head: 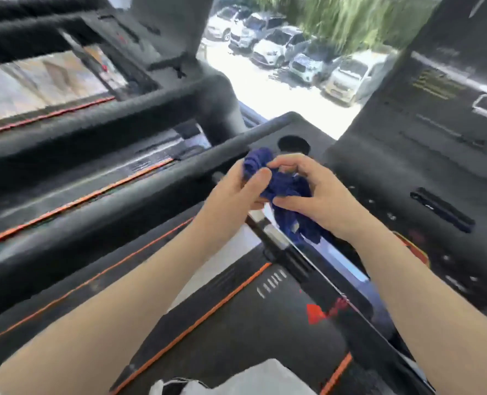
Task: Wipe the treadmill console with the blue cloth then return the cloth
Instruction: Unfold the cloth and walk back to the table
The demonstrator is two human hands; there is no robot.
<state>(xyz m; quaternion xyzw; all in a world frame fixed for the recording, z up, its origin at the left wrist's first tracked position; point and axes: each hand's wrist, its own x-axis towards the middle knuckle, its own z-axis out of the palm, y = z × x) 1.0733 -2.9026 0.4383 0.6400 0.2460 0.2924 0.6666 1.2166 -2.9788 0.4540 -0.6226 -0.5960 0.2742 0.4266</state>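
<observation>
The blue cloth (pixel 282 186) was held bunched between both hands, raised in front of the chest and above the near left edge of the treadmill console (pixel 407 178), with a loose tail hanging down below the right wrist. The left hand (pixel 236 189) was curled round the cloth's left side, its thumb laid across the top of the wad; the right hand (pixel 313 189) was pinched on the right side, fingers bent inward and thumb beneath. Neither hand was spread; both were closed on fabric. The console's dark face was seen lying forward and to the right of the cloth, sloping upward away from the person, with a round cup recess (pixel 293 143) just beyond the hands. The right hand was judged nearer to that surface, so a wiping stroke would likely be led by it. The cloth was not seen touching the console, though motion blur left fine contact uncertain.
</observation>
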